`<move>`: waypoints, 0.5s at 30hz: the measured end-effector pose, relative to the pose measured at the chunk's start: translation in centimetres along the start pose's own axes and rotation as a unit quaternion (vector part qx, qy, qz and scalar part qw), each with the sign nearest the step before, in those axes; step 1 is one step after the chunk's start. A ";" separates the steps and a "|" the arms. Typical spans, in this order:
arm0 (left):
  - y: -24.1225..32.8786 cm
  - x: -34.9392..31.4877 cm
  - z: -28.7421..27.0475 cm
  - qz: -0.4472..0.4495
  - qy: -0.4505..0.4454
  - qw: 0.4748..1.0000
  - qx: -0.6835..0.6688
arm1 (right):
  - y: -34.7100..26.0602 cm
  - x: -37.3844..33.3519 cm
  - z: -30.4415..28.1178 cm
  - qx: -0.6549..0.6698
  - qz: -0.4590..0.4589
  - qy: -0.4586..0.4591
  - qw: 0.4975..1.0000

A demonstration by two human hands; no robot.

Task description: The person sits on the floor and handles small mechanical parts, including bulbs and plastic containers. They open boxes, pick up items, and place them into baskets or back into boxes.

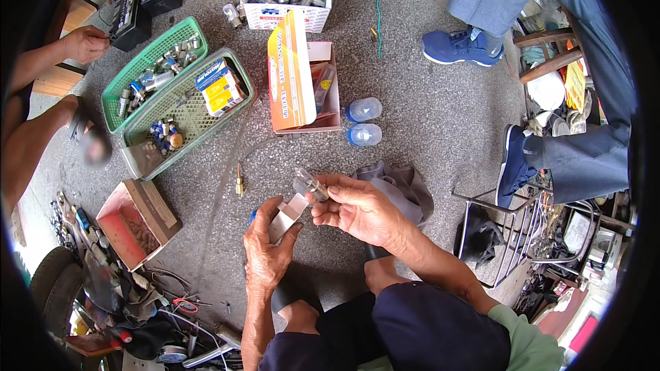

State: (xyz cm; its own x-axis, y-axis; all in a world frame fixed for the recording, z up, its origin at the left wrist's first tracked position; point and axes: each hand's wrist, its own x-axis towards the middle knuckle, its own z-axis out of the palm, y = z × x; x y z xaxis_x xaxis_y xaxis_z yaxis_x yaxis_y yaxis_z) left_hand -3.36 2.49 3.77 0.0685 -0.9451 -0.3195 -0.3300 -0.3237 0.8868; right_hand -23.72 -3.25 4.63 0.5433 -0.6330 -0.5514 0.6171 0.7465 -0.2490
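Near the middle of the view, my left hand (266, 253) is closed around a small white cardboard box (287, 219) whose top is open. A bit of something blue shows beside its fingers. My right hand (366, 211) pinches a clear glass light bulb (309, 183) by its metal base, just above and right of the box. The fingers cover part of the base. Bulb and box are close together; whether they touch, I cannot tell. Beyond my right wrist lies a crumpled grey cloth (399, 185) on the speckled floor.
Ahead stand an orange-and-white carton (289, 79), a white box of bulbs (289, 19) and two blue-capped clear containers (364, 122). Green baskets (227, 120) with bulbs sit to the left, near another person's hands (88, 43). Another person's blue shoes (462, 48) and a metal rack (512, 233) are right.
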 end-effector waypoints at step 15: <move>0.4 0.0 0.1 -0.027 -0.006 0.999 0.021 | 0.4 0.3 -1.1 0.094 0.036 -0.066 0.993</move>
State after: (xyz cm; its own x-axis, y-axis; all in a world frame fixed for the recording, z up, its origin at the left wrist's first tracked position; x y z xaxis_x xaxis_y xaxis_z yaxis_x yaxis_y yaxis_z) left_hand -3.60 2.38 4.05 0.0759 -0.9253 -0.3716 -0.3652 -0.3726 0.8531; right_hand -23.96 -2.88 3.49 0.6520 -0.6099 -0.4505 0.6627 0.7471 -0.0522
